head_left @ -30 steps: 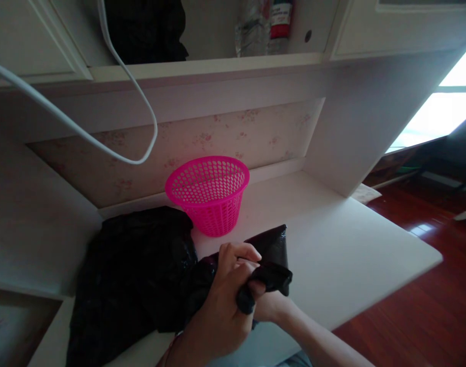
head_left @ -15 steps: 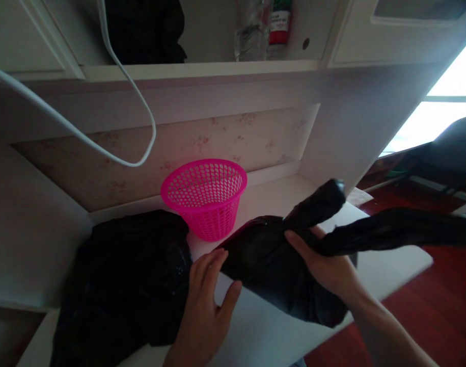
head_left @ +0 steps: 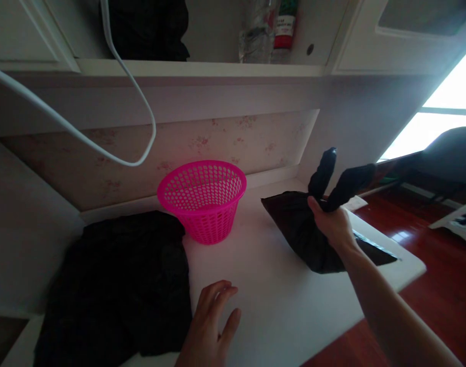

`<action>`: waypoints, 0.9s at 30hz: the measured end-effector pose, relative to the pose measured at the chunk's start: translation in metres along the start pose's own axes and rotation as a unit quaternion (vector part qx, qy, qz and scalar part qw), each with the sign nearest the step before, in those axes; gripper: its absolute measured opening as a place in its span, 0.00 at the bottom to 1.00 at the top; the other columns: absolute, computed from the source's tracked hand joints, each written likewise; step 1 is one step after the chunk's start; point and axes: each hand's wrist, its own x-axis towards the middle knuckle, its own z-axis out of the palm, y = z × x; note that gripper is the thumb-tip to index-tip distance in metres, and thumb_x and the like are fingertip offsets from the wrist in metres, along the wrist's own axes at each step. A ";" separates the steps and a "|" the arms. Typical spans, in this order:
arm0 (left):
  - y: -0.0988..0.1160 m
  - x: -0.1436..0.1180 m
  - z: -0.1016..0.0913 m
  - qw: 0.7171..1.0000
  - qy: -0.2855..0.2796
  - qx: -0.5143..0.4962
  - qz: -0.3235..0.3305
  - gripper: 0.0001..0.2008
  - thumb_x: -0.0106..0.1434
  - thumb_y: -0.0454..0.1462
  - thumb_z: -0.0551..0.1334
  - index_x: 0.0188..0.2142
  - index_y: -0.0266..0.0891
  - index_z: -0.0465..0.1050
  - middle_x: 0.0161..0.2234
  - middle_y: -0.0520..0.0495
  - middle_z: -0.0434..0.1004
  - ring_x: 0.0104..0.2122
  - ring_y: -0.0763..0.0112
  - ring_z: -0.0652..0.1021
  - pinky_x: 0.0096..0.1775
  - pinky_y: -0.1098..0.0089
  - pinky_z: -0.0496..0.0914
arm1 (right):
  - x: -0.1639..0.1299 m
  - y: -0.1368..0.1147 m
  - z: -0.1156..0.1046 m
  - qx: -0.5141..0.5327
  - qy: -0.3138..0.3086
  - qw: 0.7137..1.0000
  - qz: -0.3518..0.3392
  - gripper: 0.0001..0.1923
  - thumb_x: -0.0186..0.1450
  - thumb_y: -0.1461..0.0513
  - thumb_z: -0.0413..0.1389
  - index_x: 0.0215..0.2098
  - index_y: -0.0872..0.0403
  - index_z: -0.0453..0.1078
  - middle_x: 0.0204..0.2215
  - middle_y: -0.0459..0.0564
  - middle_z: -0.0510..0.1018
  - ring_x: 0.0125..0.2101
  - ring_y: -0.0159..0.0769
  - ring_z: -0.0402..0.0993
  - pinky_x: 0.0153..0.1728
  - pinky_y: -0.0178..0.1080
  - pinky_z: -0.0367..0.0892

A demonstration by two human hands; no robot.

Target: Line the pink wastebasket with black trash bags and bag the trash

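A black plastic bag (head_left: 305, 229) is gripped at its gathered neck by my right hand (head_left: 334, 224), over the right part of the white desktop. Its two handles stick up above my fingers. My left hand (head_left: 213, 321) hovers over the front of the desk with fingers apart and holds nothing. A larger heap of black plastic or cloth (head_left: 121, 285) lies left of that hand. Behind both hands stands a pink perforated basket (head_left: 210, 224), upright, with no contents showing through its mesh.
A white cable (head_left: 141, 158) hangs in a loop at upper left. On the shelf (head_left: 202, 69) above are a clear plastic bottle (head_left: 257, 41), a red-labelled bottle (head_left: 284, 30) and a dark bundle (head_left: 148, 30). The desk's right edge borders a red floor (head_left: 404, 275); a dark chair (head_left: 450, 158) stands beyond.
My right hand has carried the black bag right and away, and its handles now point upward. My left hand has come off beside the bag and sits slightly lower.
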 end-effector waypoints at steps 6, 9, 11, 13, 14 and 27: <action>-0.045 -0.012 -0.001 0.985 0.115 0.129 0.014 0.13 0.74 0.42 0.60 0.54 0.47 0.79 0.50 0.42 0.84 0.51 0.56 0.84 0.51 0.54 0.82 | 0.022 0.020 0.037 -0.009 -0.062 0.998 -0.027 0.29 0.63 0.44 0.61 0.54 0.53 0.79 0.47 0.63 0.85 0.53 0.61 0.80 0.52 0.56 0.72; -0.072 -0.018 -0.003 0.964 0.150 0.217 -0.042 0.18 0.74 0.46 0.59 0.54 0.42 0.80 0.53 0.35 0.82 0.53 0.48 0.82 0.53 0.46 0.79 | 0.015 0.020 0.031 -0.002 -0.052 0.998 -0.046 0.34 0.59 0.41 0.63 0.53 0.54 0.77 0.51 0.63 0.83 0.54 0.61 0.77 0.55 0.57 0.71; -0.087 -0.023 -0.004 0.944 0.147 0.275 -0.108 0.23 0.72 0.48 0.59 0.57 0.35 0.79 0.59 0.29 0.78 0.58 0.39 0.79 0.57 0.40 0.75 | -0.003 0.015 0.018 0.013 -0.006 0.997 -0.075 0.44 0.56 0.38 0.65 0.61 0.56 0.72 0.57 0.65 0.78 0.59 0.62 0.73 0.60 0.60 0.67; -0.097 -0.029 -0.003 0.926 0.115 0.312 -0.179 0.27 0.71 0.46 0.59 0.61 0.30 0.76 0.64 0.24 0.74 0.62 0.33 0.75 0.60 0.36 0.71 | -0.031 0.007 0.004 0.039 0.098 0.985 -0.137 0.52 0.57 0.37 0.66 0.70 0.55 0.62 0.62 0.65 0.74 0.63 0.62 0.69 0.65 0.63 0.62; -0.100 -0.032 -0.003 0.920 0.094 0.320 -0.208 0.27 0.71 0.44 0.58 0.63 0.29 0.75 0.64 0.24 0.74 0.63 0.32 0.74 0.60 0.35 0.70 | -0.047 0.004 -0.002 0.056 0.177 0.965 -0.183 0.50 0.58 0.40 0.67 0.70 0.54 0.63 0.62 0.65 0.74 0.65 0.62 0.67 0.67 0.63 0.60; -0.085 -0.086 -0.052 0.932 0.000 0.197 -0.304 0.20 0.67 0.34 0.52 0.46 0.44 0.84 0.46 0.43 0.88 0.45 0.55 0.87 0.48 0.60 0.81 | -0.198 -0.034 0.110 0.294 -0.570 0.752 0.152 0.33 0.55 0.40 0.70 0.49 0.51 0.75 0.41 0.51 0.83 0.37 0.40 0.81 0.41 0.44 0.76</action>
